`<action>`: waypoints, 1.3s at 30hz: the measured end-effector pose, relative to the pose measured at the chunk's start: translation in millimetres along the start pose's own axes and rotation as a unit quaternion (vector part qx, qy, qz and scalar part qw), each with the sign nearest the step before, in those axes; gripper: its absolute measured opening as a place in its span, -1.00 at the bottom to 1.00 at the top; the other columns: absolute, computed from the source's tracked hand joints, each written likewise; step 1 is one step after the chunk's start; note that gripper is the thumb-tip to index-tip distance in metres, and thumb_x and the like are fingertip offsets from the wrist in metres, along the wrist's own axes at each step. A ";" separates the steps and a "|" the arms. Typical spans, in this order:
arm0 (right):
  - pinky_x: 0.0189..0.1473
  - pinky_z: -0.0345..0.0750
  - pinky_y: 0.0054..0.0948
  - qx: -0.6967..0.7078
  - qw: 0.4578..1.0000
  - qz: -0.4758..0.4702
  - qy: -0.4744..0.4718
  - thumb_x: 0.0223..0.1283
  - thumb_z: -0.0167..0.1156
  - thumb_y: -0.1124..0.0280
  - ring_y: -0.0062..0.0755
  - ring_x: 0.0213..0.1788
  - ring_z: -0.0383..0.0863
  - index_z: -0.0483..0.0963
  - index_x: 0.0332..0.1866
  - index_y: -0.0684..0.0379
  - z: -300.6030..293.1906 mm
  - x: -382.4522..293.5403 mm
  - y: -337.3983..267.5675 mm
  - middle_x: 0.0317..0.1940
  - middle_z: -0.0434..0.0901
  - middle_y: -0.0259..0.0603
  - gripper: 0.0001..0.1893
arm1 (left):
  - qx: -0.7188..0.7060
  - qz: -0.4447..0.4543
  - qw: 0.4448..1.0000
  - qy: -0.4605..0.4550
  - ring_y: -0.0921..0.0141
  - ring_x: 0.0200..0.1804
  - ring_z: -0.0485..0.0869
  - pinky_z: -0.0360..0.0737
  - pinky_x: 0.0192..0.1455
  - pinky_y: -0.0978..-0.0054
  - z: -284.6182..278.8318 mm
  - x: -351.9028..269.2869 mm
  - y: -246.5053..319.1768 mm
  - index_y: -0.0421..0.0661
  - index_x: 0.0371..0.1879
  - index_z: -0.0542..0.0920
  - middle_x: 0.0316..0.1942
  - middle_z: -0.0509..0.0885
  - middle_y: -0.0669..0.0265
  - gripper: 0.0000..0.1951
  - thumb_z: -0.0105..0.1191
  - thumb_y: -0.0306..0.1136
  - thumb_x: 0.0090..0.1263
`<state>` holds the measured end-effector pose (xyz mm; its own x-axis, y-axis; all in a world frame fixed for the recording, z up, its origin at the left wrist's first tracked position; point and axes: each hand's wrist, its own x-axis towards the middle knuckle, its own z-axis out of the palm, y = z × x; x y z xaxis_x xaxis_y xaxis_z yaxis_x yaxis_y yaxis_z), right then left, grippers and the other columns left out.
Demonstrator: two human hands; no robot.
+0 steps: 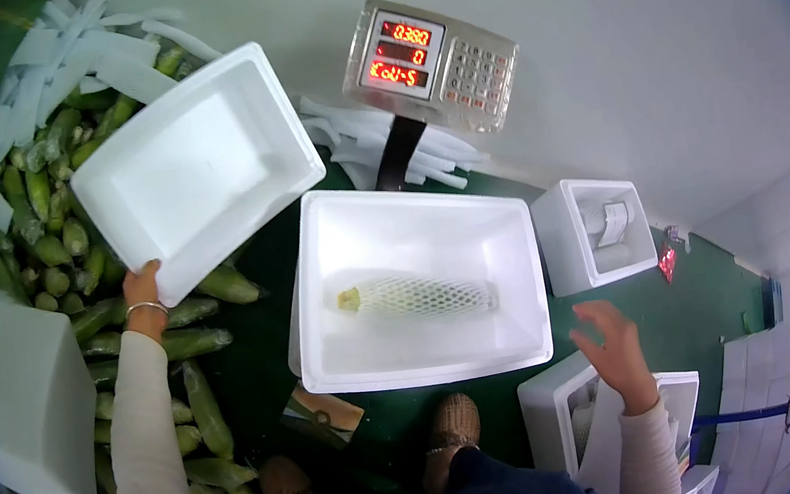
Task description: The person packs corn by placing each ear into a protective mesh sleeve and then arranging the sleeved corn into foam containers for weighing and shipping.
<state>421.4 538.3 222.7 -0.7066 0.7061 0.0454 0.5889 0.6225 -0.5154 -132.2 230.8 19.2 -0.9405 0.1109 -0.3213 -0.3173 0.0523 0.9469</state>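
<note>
My left hand (144,297), with a bangle at its wrist, grips the lower corner of an empty white foam box (194,161), tilted over the corn pile. Before me, a second white foam box (425,356) sits in front of the scale's post, apparently on its platform, which is mostly hidden. Inside lies one ear of corn (417,297) in a white foam net sleeve, its pale cut end to the left. To the right of that box, my right hand (616,352) hangs in the air, holding nothing, fingers apart and curved.
Green-husked corn ears (209,409) cover the floor at left, many in clear film. The lit price scale display (430,64) stands by the wall. White foam strips (74,65) lie on the pile. A small foam box (565,246) holds rolls. Stacked white boxes (786,389) stand at right.
</note>
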 end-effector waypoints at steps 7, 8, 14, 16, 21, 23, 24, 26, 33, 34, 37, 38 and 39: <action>-0.05 0.52 -0.32 -0.003 1.000 -0.025 0.003 0.02 0.21 0.63 -0.03 -0.12 0.60 0.52 -0.14 0.33 14.9 31.8 0.3 -0.18 0.59 0.05 -0.76 | -0.178 -0.110 0.976 0.068 0.01 0.23 0.37 0.40 0.12 -0.27 -31.8 11.7 60.0 -0.10 0.26 0.28 0.23 0.38 0.09 -0.44 0.00 -0.13 0.32; -0.05 0.51 -0.32 0.021 0.999 -0.044 -0.017 0.03 0.20 0.63 -0.03 -0.13 0.60 0.52 -0.15 0.32 24.9 44.6 -7.9 -0.19 0.59 0.04 -0.78 | -0.197 -0.119 0.969 0.095 0.01 0.26 0.35 0.36 0.18 -0.26 -12.1 -4.2 74.3 -0.08 0.24 0.30 0.26 0.35 0.09 -0.47 -0.01 -0.11 0.35; 0.07 0.43 -0.22 -0.097 0.938 -0.222 -0.249 -0.10 0.31 0.41 -0.01 0.07 0.43 0.26 0.25 0.21 135.3 118.4 -31.1 -0.01 0.45 0.01 -0.31 | -0.244 -0.047 0.969 -0.009 0.06 0.24 0.38 0.41 0.23 -0.19 55.6 -44.1 82.9 -0.22 0.14 0.36 0.16 0.44 0.06 -0.53 0.11 -0.25 0.34; 0.06 0.43 -0.21 -0.139 0.917 -0.224 -0.301 -0.15 0.34 0.38 -0.03 0.08 0.42 0.20 0.29 0.20 164.6 130.3 -31.7 -0.01 0.45 0.01 -0.22 | -0.262 -0.034 0.963 -0.059 0.02 0.21 0.39 0.46 0.25 -0.09 59.7 -48.4 83.8 -0.24 0.18 0.31 0.15 0.41 0.02 -0.48 0.14 -0.26 0.34; 0.11 0.44 -0.22 -0.036 0.950 -0.112 -0.289 -0.26 0.35 0.36 0.03 0.04 0.48 0.14 0.33 0.19 165.0 137.9 -46.9 0.01 0.44 0.08 -0.11 | -0.210 0.002 0.975 -0.076 0.04 0.23 0.38 0.46 0.27 0.05 20.1 -55.6 76.0 -0.30 0.27 0.21 0.20 0.34 -0.07 -0.42 0.10 -0.31 0.35; 0.12 0.46 -0.30 -0.024 0.961 -0.193 -0.194 -0.29 0.37 0.38 -0.03 0.04 0.53 0.13 0.32 0.24 142.9 122.5 -31.7 0.02 0.45 0.10 -0.10 | -0.089 0.007 0.989 -0.117 0.08 0.24 0.42 0.46 0.26 0.09 21.1 -66.9 56.0 -0.30 0.28 0.22 0.23 0.35 -0.07 -0.43 0.07 -0.30 0.37; 0.10 0.47 -0.32 0.082 0.977 -0.115 -0.162 -0.30 0.38 0.39 -0.11 0.05 0.53 0.15 0.29 0.27 120.6 111.4 -36.6 0.01 0.45 0.07 -0.11 | -0.043 -0.001 0.990 -0.135 0.12 0.22 0.45 0.47 0.25 0.12 26.3 -83.4 43.5 -0.26 0.27 0.27 0.22 0.39 -0.02 -0.47 0.06 -0.31 0.37; 0.03 0.49 -0.37 0.209 0.975 -0.042 -0.060 -0.32 0.40 0.44 -0.31 0.00 0.54 0.17 0.23 0.33 91.1 95.7 -42.7 -0.06 0.48 -0.06 -0.14 | -0.029 -0.025 0.980 -0.195 0.22 0.14 0.52 0.52 0.16 0.22 0.2 -89.3 7.1 -0.18 0.21 0.38 0.13 0.51 0.12 -0.54 0.09 -0.33 0.35; -0.17 0.57 -0.38 0.454 0.854 0.114 0.227 -0.06 0.24 0.29 -0.37 -0.20 0.57 0.31 0.09 0.34 -36.0 60.7 5.0 -0.20 0.52 -0.15 -0.43 | 0.102 -0.034 0.982 -0.156 0.45 -0.04 0.56 0.48 -0.01 0.52 -9.8 -152.1 17.8 -0.08 0.13 0.47 0.04 0.57 0.31 -0.66 0.02 -0.34 0.39; -0.26 0.59 -0.39 0.446 0.848 0.126 0.256 0.02 0.20 0.30 -0.39 -0.26 0.59 0.34 0.06 0.33 -45.8 57.2 7.2 -0.24 0.53 -0.15 -0.51 | 0.086 0.006 0.973 -0.213 0.46 -0.05 0.55 0.48 -0.03 0.53 4.2 -166.9 37.2 -0.09 0.13 0.47 0.04 0.56 0.30 -0.66 0.01 -0.34 0.40; -0.27 0.59 -0.34 0.387 0.869 0.179 0.253 0.09 0.24 0.27 -0.36 -0.25 0.59 0.45 -0.03 0.32 -24.9 48.4 -25.5 -0.29 0.55 -0.15 -0.60 | 0.048 0.061 0.919 -0.388 0.41 -0.01 0.56 0.49 0.00 0.53 74.9 -223.3 94.2 -0.11 0.22 0.37 0.11 0.52 0.22 -0.56 0.03 -0.27 0.39; -0.09 0.50 -0.28 0.302 0.921 0.069 0.237 0.09 0.29 0.28 -0.27 -0.06 0.49 0.36 0.12 0.29 -8.5 43.4 -29.4 -0.10 0.48 -0.09 -0.49 | -0.038 -0.002 0.899 -0.435 0.35 0.03 0.55 0.50 0.03 0.47 125.0 -262.0 106.9 -0.12 0.28 0.29 0.14 0.50 0.18 -0.47 0.05 -0.23 0.37; -0.01 0.46 -0.31 0.405 0.905 0.006 0.134 0.09 0.32 0.29 -0.29 0.02 0.44 0.31 0.19 0.28 3.0 38.0 -35.4 0.03 0.41 -0.10 -0.42 | -0.113 -0.062 0.870 -0.476 0.29 0.07 0.54 0.52 0.07 0.40 161.7 -289.4 120.7 -0.13 0.33 0.20 0.18 0.47 0.14 -0.39 0.07 -0.19 0.35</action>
<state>372.5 542.0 240.1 -0.5176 0.8350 0.1866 0.0386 0.2406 -0.9698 121.4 365.6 224.3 -0.4036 0.8960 -0.1850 -0.5258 -0.0616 0.8484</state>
